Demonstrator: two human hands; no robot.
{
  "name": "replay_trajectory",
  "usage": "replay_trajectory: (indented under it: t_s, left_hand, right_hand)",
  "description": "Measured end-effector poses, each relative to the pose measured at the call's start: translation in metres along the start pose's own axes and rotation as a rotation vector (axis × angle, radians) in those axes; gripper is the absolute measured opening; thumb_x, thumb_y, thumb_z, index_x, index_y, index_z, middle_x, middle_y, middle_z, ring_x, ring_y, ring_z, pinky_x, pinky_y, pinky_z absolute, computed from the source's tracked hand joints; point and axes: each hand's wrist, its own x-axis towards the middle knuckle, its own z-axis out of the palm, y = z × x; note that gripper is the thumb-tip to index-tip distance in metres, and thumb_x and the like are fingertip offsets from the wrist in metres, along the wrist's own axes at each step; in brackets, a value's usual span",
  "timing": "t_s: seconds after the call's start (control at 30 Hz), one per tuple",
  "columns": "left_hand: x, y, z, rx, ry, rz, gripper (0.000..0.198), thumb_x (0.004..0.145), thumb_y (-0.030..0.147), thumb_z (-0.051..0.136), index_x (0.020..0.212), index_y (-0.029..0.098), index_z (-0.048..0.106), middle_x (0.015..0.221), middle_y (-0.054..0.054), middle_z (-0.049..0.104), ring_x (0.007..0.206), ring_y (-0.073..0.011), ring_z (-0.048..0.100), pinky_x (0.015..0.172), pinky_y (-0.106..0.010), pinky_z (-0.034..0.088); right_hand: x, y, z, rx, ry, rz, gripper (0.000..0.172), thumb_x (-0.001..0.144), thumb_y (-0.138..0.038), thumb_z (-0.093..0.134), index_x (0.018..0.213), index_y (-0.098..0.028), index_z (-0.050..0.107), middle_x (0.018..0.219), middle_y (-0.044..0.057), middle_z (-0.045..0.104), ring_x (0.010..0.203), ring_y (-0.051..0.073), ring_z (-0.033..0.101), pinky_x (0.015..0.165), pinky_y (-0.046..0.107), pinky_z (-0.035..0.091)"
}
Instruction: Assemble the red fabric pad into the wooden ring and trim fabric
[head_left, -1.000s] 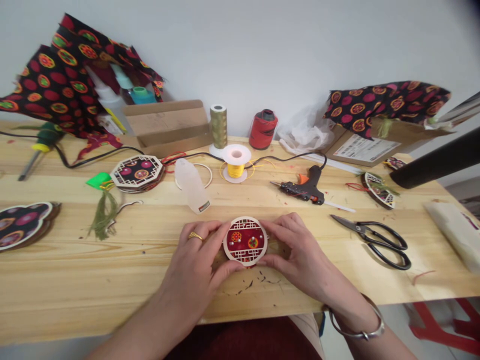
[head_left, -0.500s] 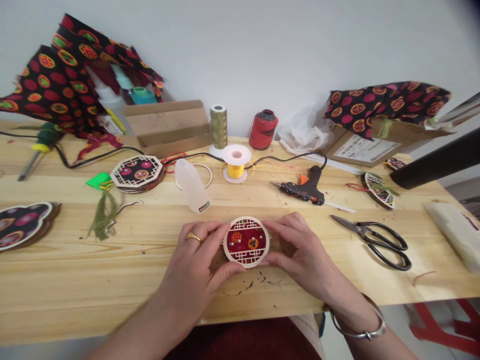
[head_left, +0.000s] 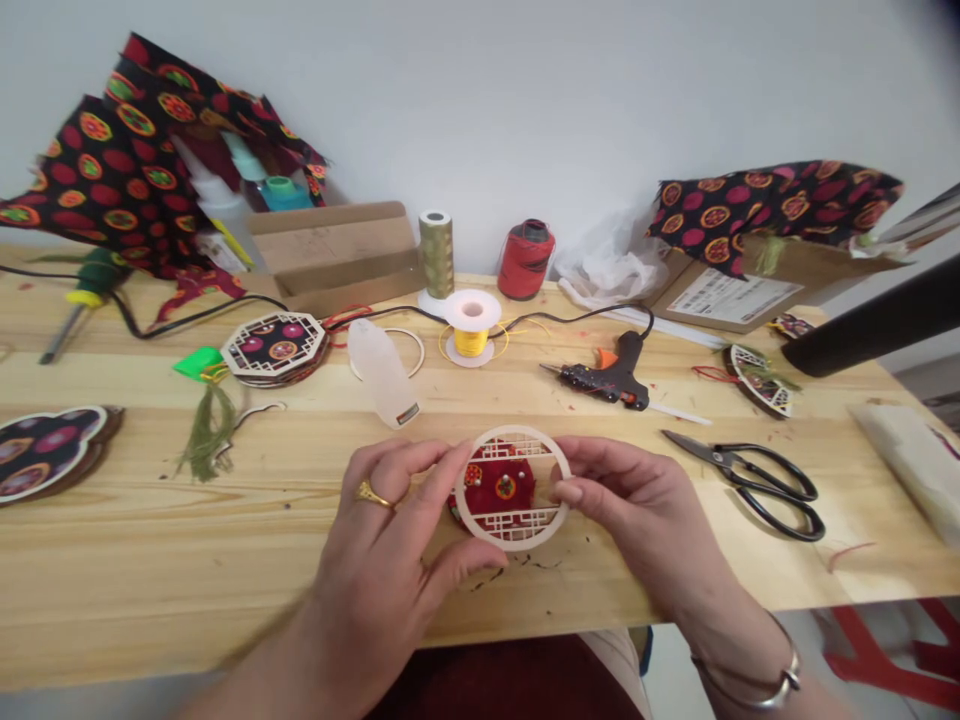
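A pale round lattice frame (head_left: 513,545) is raised toward me, tilted and shifted right over a round piece of dark red flowered fabric (head_left: 489,494). Small pearl-like beads show on the fabric side, though I cannot tell which layer bears them. My right hand (head_left: 641,505) pinches the frame's right edge between thumb and fingers. Curled around the left side, my left hand (head_left: 394,515) holds the fabric piece, its thumb below and fingers above; its fingers also lie close to the frame's left rim. Wood shows through the frame's right part.
Black-handled scissors (head_left: 739,475) lie right, with a black glue gun (head_left: 607,372) beyond. Behind my hands are a frosted white bottle (head_left: 381,372) and a yellow thread spool (head_left: 471,340). Octagonal ornaments (head_left: 274,345) and a green tassel (head_left: 206,435) lie left.
The lattice frame, which lay flush on the fabric, has come up and moved right with my right hand. The fabric piece now shows offset to the left beneath it.
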Motion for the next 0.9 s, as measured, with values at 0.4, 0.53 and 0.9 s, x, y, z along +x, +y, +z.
replay_trajectory:
  t_s: [0.4,0.53,0.9]
  left_hand:
    - [0.015,-0.012,0.006,-0.136,-0.094,-0.213,0.021,0.094,0.023,0.049,0.095,0.017,0.069,0.094,-0.004,0.073,0.086,-0.0167,0.069,0.077,-0.029,0.056]
    - [0.028,-0.011,0.005,-0.104,-0.236,-0.154,0.021,0.093,0.019,0.049,0.091,0.017,0.07,0.089,-0.002,0.072,0.077,-0.0167,0.067,0.071,-0.031,0.054]
    - [0.046,-0.008,0.016,0.071,-0.439,-0.135,0.022,0.094,0.017,0.049,0.091,0.017,0.071,0.086,-0.003,0.061,0.076,-0.0197,0.061,0.069,-0.035,0.048]
  right_hand:
    - [0.009,-0.008,-0.063,-0.625,0.348,0.05,0.039,0.076,-0.045,0.071,0.104,-0.018,0.076,0.08,0.006,0.077,0.073,0.022,0.068,0.068,0.034,0.055]
    - [0.012,-0.007,-0.069,-0.906,0.366,0.041,0.038,0.079,-0.044,0.065,0.101,-0.016,0.077,0.075,0.007,0.075,0.064,0.022,0.065,0.063,0.036,0.053]
    - [-0.004,0.008,0.007,-1.231,0.094,-0.61,0.023,0.094,-0.016,0.05,0.105,-0.014,0.07,0.092,0.011,0.063,0.09,0.024,0.046,0.079,0.039,0.05]
